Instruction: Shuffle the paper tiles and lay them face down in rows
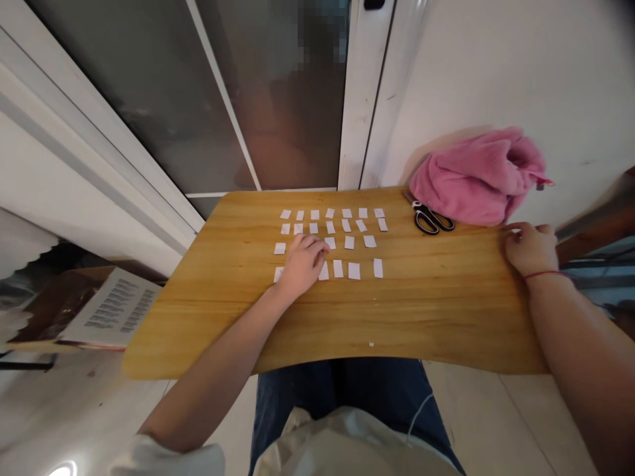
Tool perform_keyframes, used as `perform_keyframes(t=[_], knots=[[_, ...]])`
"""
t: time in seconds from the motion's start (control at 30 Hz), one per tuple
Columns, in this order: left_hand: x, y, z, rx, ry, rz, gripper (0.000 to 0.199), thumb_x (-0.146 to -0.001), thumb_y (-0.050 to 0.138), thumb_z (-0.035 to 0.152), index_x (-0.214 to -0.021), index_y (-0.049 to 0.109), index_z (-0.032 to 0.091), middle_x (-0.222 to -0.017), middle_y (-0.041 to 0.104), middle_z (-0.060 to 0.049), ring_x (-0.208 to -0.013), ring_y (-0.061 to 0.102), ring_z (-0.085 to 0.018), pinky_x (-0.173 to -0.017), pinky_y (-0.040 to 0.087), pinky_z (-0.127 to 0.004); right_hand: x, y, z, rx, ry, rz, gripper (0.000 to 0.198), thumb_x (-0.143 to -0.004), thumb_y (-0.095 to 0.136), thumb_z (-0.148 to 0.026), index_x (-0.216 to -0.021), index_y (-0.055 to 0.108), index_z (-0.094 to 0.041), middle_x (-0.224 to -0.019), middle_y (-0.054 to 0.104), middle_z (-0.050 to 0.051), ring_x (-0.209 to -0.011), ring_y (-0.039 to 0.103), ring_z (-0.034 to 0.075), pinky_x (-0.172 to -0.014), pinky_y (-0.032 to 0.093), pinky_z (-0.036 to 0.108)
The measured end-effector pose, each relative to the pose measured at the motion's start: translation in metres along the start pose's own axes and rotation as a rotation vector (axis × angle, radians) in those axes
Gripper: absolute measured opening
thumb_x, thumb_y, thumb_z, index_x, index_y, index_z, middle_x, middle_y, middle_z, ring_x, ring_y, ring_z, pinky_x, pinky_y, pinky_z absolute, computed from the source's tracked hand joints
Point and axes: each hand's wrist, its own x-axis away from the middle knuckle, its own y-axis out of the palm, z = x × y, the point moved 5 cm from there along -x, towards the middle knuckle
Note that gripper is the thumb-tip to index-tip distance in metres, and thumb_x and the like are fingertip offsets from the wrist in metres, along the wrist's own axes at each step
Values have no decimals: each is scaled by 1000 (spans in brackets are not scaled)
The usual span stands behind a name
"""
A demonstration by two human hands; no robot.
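Observation:
Small white paper slips (pixel 349 242) lie in several rough rows on a wooden table (pixel 436 311). My left hand (pixel 301 261) is over the left part of the lower two rows, fingers bent and drawn together. It covers some slips, and whether a slip is between its fingertips is hidden. One slip (pixel 323 271) shows right beside its fingers. At the table's right edge, my right hand (pixel 533 248) is closed with curled fingers, seemingly around the edge, well apart from the slips.
Black-handled scissors (pixel 430 219) lie at the back right, against a bunched pink cloth (pixel 471 175). Behind the table stand a glazed door (pixel 278 99) and a white wall (pixel 496 66). An open cardboard box (pixel 112 307) is on the left. A tiny white scrap (pixel 371 344) lies near the front edge.

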Motion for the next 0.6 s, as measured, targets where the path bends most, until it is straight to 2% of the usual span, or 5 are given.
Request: perform_keyframes(t=[0.13,0.3,0.37,0.47,0.6], knots=[[-3,-11,-2,24,-25,23,21,-85,47,7,-88,63,21,-90,62,-2,-95,47,-20,-91,42,-38,-1,-1,-2,-38,-26,22,40,-67,57,11,-103,71,2,-74,57,17,-77,38,20,-68,28,34],[-9,-25,-19,-36,-33,-43,16,-87,50,13,-92,62,21,-95,61,-3,-99,47,-21,-96,39,-41,8,-32,-22,-84,-2,220,40,-78,43,6,-111,65,-1,-98,61,22,-88,46,20,-74,30,35],[-11,-23,-28,-67,-19,-140,10,-87,56,21,-95,63,22,-100,60,-4,-103,45,-23,-98,37,-41,25,-50,-52,-204,-160,275,39,-87,37,-1,-119,58,-5,-95,63,19,-80,50,18,-72,33,32],[-13,-8,-33,-30,45,-371,20,-85,61,38,-100,62,24,-104,57,-4,-107,44,-24,-97,39,-40,65,-60,-111,-265,-361,147,29,-94,41,-22,-115,60,-17,-81,65,9,-61,50,15,-62,33,29],[-10,8,-33,1,0,-511,33,-76,70,44,-100,59,24,-102,51,-3,-104,45,-24,-91,43,-39,129,-33,-194,-352,-666,-247,28,-94,44,-34,-108,62,-19,-80,68,6,-64,57,15,-60,33,26]])
